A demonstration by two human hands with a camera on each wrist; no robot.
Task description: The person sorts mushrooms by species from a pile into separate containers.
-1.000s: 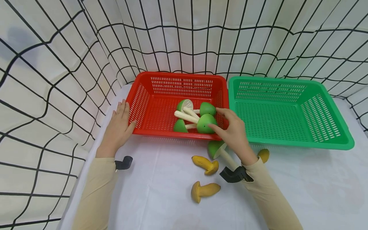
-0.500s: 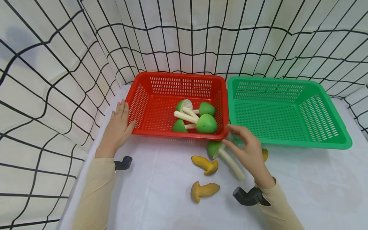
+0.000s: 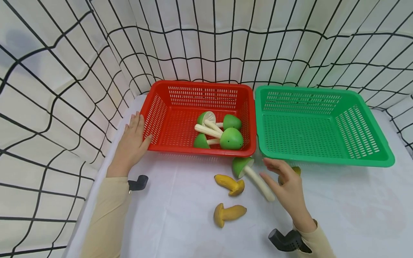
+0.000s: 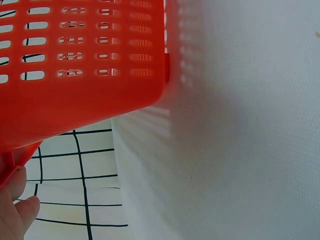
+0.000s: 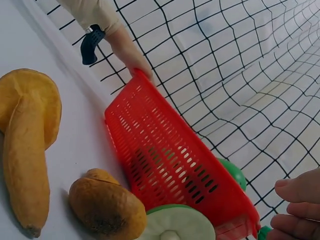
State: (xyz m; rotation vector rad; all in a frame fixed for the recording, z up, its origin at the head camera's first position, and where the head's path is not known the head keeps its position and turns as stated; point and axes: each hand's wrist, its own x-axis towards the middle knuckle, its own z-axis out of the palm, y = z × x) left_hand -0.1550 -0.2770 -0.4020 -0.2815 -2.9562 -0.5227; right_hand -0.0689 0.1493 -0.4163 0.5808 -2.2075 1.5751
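Observation:
My left hand [image 3: 129, 148] rests on the left rim of the red basket [image 3: 193, 151], its fingers straight. In the basket lie several green-capped toy mushrooms [image 3: 231, 138] with pale stems. My right hand [image 3: 287, 186] hovers over the cloth with fingers and thumb apart, holding nothing. Just left of it, a green-capped mushroom [image 3: 259, 183] lies in front of the basket. Two yellow mushrooms [image 3: 229, 185] lie further left, both also seen in the right wrist view, one showing its brown tip [image 5: 107, 207]. Another yellow-brown mushroom [image 3: 296, 170] is partly hidden behind my right hand.
A green basket [image 3: 326, 162] stands right beside the red one, with no mushrooms visible in it. White cloth [image 3: 180, 215] covers the table. Black netting [image 3: 216, 33] over white sheeting rises behind the baskets and along the left side.
My right hand has left the mushrooms inside the red basket and drawn back toward me and to the right, over the cloth. The left hand has stayed on the rim.

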